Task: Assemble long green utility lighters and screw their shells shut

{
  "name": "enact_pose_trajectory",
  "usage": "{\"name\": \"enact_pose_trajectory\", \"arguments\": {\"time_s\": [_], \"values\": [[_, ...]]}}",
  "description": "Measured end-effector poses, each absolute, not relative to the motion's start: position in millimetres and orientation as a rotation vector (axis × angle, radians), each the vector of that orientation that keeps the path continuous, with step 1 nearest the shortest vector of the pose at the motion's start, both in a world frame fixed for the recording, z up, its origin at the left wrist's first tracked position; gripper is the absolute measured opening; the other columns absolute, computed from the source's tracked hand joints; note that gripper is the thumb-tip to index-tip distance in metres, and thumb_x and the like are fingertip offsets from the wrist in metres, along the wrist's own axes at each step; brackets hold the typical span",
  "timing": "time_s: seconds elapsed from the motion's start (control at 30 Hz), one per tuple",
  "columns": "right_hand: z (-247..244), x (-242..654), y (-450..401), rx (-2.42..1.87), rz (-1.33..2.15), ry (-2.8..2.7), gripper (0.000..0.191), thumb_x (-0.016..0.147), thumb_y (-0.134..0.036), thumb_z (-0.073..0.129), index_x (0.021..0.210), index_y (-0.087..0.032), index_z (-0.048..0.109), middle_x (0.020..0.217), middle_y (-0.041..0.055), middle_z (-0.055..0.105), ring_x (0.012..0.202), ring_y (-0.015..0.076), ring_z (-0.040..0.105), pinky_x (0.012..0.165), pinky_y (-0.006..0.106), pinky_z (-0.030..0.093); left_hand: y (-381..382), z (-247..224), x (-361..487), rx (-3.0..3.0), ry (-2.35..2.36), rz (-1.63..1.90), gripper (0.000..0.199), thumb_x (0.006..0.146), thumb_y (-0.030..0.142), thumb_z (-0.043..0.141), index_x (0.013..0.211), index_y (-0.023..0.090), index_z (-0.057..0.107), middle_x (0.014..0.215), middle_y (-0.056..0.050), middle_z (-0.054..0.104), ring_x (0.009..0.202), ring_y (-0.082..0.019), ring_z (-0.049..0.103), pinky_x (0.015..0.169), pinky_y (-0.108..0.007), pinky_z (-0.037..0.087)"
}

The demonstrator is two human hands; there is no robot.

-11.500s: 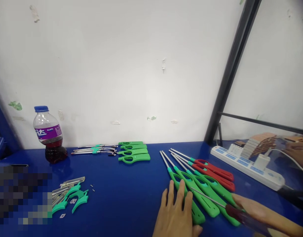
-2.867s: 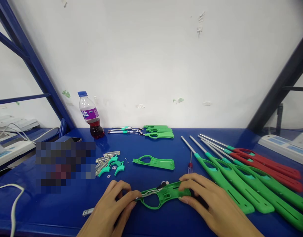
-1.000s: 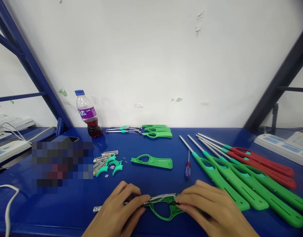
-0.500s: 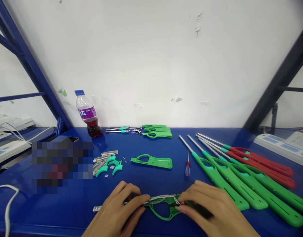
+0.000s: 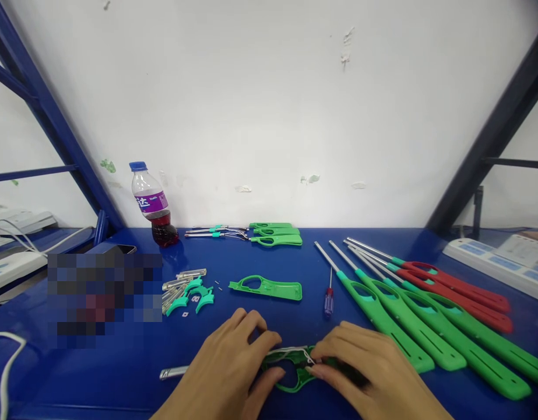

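At the front of the blue table, my hands work on an opened green long-nosed lighter with its inside facing up. Thin white wires run along its upper edge. My left hand grips its front end, thumb and fingers closing around the rim by the trigger loop. A metal tube sticks out to the left from under that hand. My right hand pinches the wires and inner parts near the handle; its palm hides the rear of the handle. A loose green half shell lies beyond my hands.
Right of centre lie a screwdriver and several assembled green lighters and red ones. Teal triggers and metal tubes are piled left. Opened lighters rest by the wall; a drink bottle stands back left.
My left hand has slid right along the lighter to the trigger loop, baring more of the metal tube. My right hand holds nearly the same place. The whole view has shifted slightly.
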State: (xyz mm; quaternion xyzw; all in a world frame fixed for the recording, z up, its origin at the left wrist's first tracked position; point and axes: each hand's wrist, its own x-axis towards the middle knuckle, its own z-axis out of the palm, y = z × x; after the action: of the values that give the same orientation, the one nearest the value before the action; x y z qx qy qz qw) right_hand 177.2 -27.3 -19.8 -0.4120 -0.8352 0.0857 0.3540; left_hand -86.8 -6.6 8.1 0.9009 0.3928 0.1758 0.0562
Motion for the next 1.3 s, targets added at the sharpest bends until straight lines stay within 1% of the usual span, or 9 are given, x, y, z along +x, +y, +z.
{"name": "enact_pose_trajectory", "arguments": {"time_s": [0.13, 0.27, 0.4, 0.5, 0.6, 0.87, 1.03, 1.2, 1.3], "values": [[-22.3, 178.1, -27.5, -1.067, 0.232, -2.149, 0.014, 0.109, -0.036, 0.066, 0.100, -0.028, 0.073, 0.091, -0.0045, 0.080, 0.079, 0.0146, 0.076, 0.074, 0.025, 0.057, -1.5, 6.0, -80.2, 2.711, 1.204, 0.440, 0.020, 0.095, 0.011, 0.077, 0.107, 0.026, 0.073, 0.107, -0.002, 0.071, 0.098, -0.027, 0.071, 0.086, -0.041, 0.061], [-22.4, 177.9, -27.5, -1.086, 0.259, -2.151, 0.011, 0.109, -0.034, 0.067, 0.101, -0.029, 0.073, 0.092, -0.0049, 0.079, 0.080, 0.0149, 0.076, 0.074, 0.026, 0.056, -2.4, 4.3, -80.4, 2.758, 1.203, 0.446, 0.021, 0.096, 0.009, 0.076, 0.106, 0.027, 0.071, 0.106, 0.000, 0.071, 0.096, -0.025, 0.070, 0.079, -0.036, 0.056], [-21.5, 177.9, -28.3, -1.096, 0.251, -2.154, 0.014, 0.110, -0.035, 0.065, 0.101, -0.028, 0.074, 0.092, -0.0042, 0.079, 0.080, 0.0154, 0.075, 0.074, 0.026, 0.056, -3.9, 5.1, -77.8, 2.791, 1.242, 0.463, 0.025, 0.094, 0.007, 0.076, 0.106, 0.026, 0.066, 0.103, 0.000, 0.070, 0.091, -0.023, 0.070, 0.072, -0.032, 0.052], [-19.9, 177.9, -28.8, -1.094, 0.238, -2.161, 0.017, 0.110, -0.038, 0.064, 0.100, -0.028, 0.074, 0.091, -0.0037, 0.079, 0.079, 0.0154, 0.076, 0.073, 0.025, 0.056, -4.9, 4.8, -78.3, 2.827, 1.224, 0.481, 0.025, 0.092, 0.004, 0.073, 0.101, 0.025, 0.063, 0.106, -0.001, 0.069, 0.092, -0.022, 0.070, 0.069, -0.030, 0.052], [-18.8, 177.7, -28.8, -1.097, 0.238, -2.162, 0.016, 0.110, -0.037, 0.064, 0.101, -0.029, 0.074, 0.091, -0.0041, 0.080, 0.079, 0.0152, 0.076, 0.073, 0.025, 0.056, -6.6, 3.0, -81.5, 2.876, 1.184, 0.497, 0.021, 0.094, 0.005, 0.071, 0.098, 0.024, 0.062, 0.108, -0.003, 0.068, 0.093, -0.023, 0.070, 0.068, -0.031, 0.053], [-18.5, 177.1, -28.7, -1.081, 0.237, -2.155, 0.014, 0.110, -0.036, 0.064, 0.102, -0.029, 0.073, 0.092, -0.0049, 0.079, 0.078, 0.0145, 0.075, 0.072, 0.025, 0.055, -5.7, -1.9, -79.9, 2.988, 1.156, 0.407, 0.022, 0.102, 0.004, 0.054, 0.102, 0.022, 0.066, 0.110, -0.007, 0.070, 0.093, -0.025, 0.071, 0.070, -0.034, 0.059], [-17.4, 176.1, -29.4, -1.090, 0.229, -2.140, 0.016, 0.111, -0.038, 0.063, 0.101, -0.029, 0.073, 0.091, -0.0052, 0.079, 0.078, 0.0141, 0.075, 0.072, 0.025, 0.054, -7.8, -3.7, -83.8, 3.082, 1.100, 0.343, 0.027, 0.102, 0.004, 0.048, 0.109, 0.021, 0.067, 0.109, -0.007, 0.073, 0.097, -0.028, 0.071, 0.074, -0.036, 0.062], [-16.1, 175.4, -30.0, -1.088, 0.214, -2.135, 0.020, 0.112, -0.041, 0.060, 0.101, -0.029, 0.073, 0.090, -0.0061, 0.079, 0.077, 0.0129, 0.075, 0.074, 0.024, 0.054, -9.7, 3.6, -85.9, 2.909, 1.186, 0.535, 0.023, 0.106, 0.009, 0.044, 0.108, 0.023, 0.062, 0.102, -0.003, 0.071, 0.087, -0.023, 0.072, 0.068, -0.031, 0.058], [-16.9, 175.1, -29.5, -1.096, 0.199, -2.141, 0.024, 0.113, -0.043, 0.057, 0.101, -0.029, 0.072, 0.090, -0.0063, 0.079, 0.077, 0.0129, 0.075, 0.073, 0.024, 0.054, -9.9, 7.3, -83.7, 2.789, 1.252, 0.557, 0.022, 0.106, 0.010, 0.044, 0.108, 0.025, 0.060, 0.102, -0.002, 0.071, 0.088, -0.021, 0.072, 0.070, -0.028, 0.057]]}}
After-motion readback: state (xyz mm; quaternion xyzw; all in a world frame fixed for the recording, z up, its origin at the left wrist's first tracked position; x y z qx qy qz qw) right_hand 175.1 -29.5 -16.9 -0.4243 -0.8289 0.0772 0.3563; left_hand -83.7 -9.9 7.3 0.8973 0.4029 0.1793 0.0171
